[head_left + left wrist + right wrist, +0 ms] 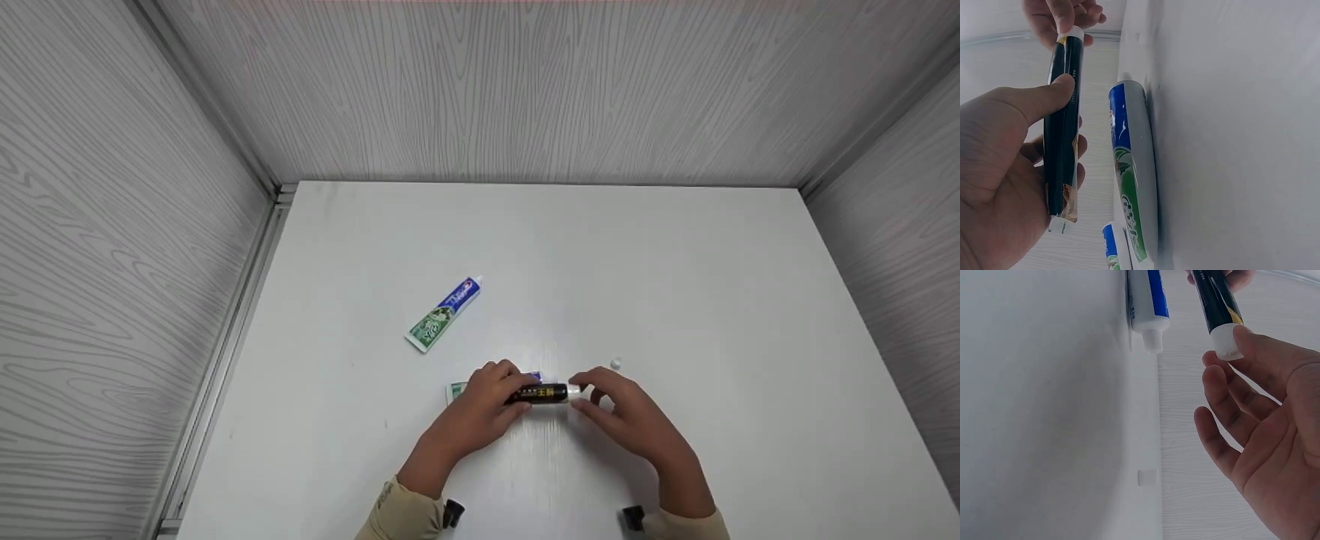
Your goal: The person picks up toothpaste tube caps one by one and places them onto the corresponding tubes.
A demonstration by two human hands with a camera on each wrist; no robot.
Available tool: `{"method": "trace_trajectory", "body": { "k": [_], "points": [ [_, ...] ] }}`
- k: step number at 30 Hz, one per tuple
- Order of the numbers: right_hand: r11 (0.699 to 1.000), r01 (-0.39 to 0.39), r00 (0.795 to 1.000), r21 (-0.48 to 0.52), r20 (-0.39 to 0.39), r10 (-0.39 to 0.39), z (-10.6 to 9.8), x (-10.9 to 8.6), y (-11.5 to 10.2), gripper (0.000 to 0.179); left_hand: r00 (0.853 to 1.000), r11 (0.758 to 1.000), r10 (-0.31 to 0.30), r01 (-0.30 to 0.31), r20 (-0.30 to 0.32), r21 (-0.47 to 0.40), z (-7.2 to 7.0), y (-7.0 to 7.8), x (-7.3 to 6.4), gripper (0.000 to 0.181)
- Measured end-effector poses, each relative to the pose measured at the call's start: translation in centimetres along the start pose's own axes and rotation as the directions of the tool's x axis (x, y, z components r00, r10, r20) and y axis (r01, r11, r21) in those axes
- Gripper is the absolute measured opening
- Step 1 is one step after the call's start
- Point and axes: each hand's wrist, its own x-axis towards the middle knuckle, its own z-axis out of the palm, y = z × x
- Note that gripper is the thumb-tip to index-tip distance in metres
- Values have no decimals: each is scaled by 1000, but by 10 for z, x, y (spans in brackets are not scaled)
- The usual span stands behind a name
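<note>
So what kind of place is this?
Maybe a work booth: grey wood-patterned panels stand on three sides of a white tabletop, and a black tube is held above it.

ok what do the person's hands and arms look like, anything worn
The left hand and right hand wear no gloves. The left sleeve and right sleeve are beige; the left has a dark marking too small to read. A small black piece shows beside each sleeve.

Soft, diffuse light covers the desk (720, 300) beyond my right hand (626, 412), while a blurry-edged shadow spreads on the near side of its thumb. My wrist views look greyer and cooler, slightly hazy; fine lettering on the dark tube (1063, 135) in my left hand (482, 401) is too soft to read.
</note>
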Motion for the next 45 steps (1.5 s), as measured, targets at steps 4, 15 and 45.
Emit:
{"method": "trace_trajectory", "body": {
  "k": [4, 15, 45],
  "points": [
    [1000, -12, 1000, -7, 12, 12, 0, 1, 1, 26, 1000, 1000, -1, 1, -1, -1, 0, 0, 0, 37],
    [1000, -21, 1000, -16, 3, 22, 1, 1, -1, 24, 1000, 1000, -3, 3, -14, 1, 1, 0, 0, 37],
    [998, 68, 997, 2, -32, -68, 1, 0, -1, 28, 999, 999, -37, 37, 6, -14, 2, 2, -1, 38]
  ]
}}
